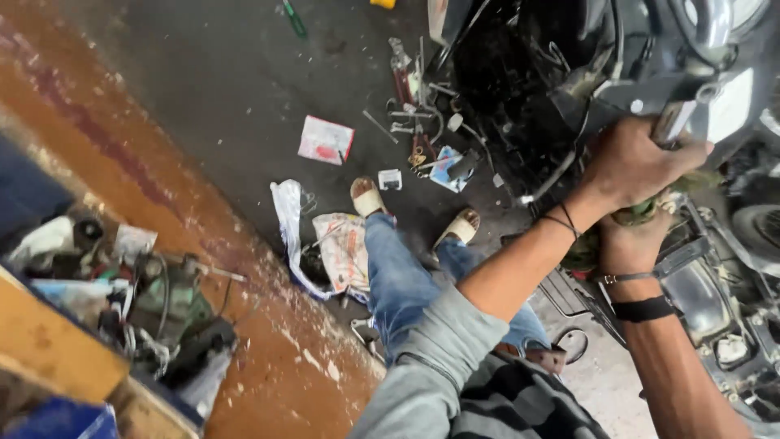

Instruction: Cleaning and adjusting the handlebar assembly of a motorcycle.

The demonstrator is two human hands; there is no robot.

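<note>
Head view, looking straight down, and the action sits at three o'clock: both hands are on a greenish rag (642, 213) bunched against the dark metal of a motorcycle (520, 89). The left hand (632, 167) is closed over the top, fist wrapped tight around the rag and what looks like a grey metal part (673, 122) poking out above the knuckles. The right hand (630, 244) comes up from below, fingers curled shut on the underside of the same rag. That cloth looks soft, limp and probably oily, so I'd judge it slippery against metal; the hold wants to be a full fist over the bulk of it, as shown, not a pinch at an edge. The part under it looks stiff and heavy, fixed to the machine.

Thin black cords circle the left wrist; a broad black band (643, 309) and a thin bracelet ring the right.

Moving out: at six o'clock, blue jeans (398, 280) and pale sandals (367, 197) on dark, stained concrete (211, 81). At twelve o'clock, a scatter of steel hand tools (410, 114), thin and shiny, beside a small red-and-white packet (326, 140). At seven o'clock from the sandals, crumpled white plastic bags (337, 248). Far over at nine o'clock, a rust-orange strip of floor (106, 154) and a heap of grimy engine parts (162, 305), green and black.
</note>
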